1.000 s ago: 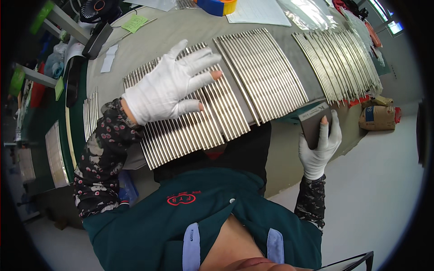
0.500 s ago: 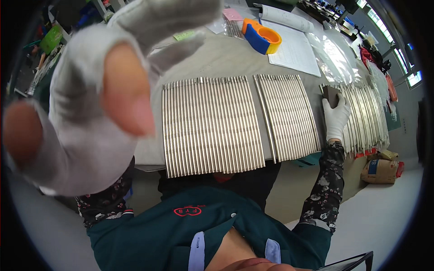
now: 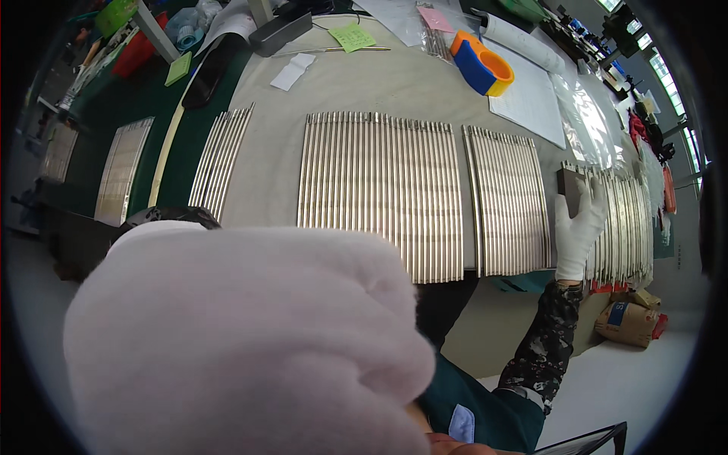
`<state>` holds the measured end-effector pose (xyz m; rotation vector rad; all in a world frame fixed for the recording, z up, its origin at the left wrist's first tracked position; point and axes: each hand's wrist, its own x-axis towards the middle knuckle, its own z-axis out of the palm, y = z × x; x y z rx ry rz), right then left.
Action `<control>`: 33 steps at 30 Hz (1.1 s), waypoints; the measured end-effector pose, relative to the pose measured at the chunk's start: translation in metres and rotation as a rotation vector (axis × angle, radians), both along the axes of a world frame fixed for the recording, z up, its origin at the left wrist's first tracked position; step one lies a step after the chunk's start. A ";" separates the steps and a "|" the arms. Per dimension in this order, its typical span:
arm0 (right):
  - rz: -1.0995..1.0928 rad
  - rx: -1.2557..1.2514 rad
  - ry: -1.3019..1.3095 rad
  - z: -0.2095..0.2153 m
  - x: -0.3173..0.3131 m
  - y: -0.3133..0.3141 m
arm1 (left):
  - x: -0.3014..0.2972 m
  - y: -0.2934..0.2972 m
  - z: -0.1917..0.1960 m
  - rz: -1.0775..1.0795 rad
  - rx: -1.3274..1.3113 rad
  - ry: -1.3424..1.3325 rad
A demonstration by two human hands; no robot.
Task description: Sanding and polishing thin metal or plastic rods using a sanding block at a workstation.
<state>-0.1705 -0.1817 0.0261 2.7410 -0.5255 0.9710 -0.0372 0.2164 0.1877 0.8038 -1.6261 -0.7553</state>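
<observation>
Head view: I judge that the wide row of rods [image 3: 381, 174] could skew if the left hand [image 3: 250, 341] knocked it, and a sideways nudge of the block [image 3: 570, 182] could disturb the right row [image 3: 626, 227]. That left hand looms blurred near my camera, hiding some lower rod ends; whether its fingers are closed, I can't tell. Across the surface [image 3: 277, 174], well apart from it, the right hand [image 3: 580, 235] is at the block, by the right row's left edge, its grip unclear to me.
</observation>
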 end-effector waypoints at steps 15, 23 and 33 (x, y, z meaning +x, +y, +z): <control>-0.430 0.088 0.255 -0.024 -0.002 -0.041 | 0.001 -0.024 -0.023 0.021 -0.318 0.111; -0.472 0.177 0.301 -0.029 0.005 -0.048 | 0.022 -0.049 -0.118 0.561 0.229 -0.725; -0.013 0.474 0.026 0.006 0.047 0.054 | 0.018 -0.114 -0.186 0.573 0.227 -0.994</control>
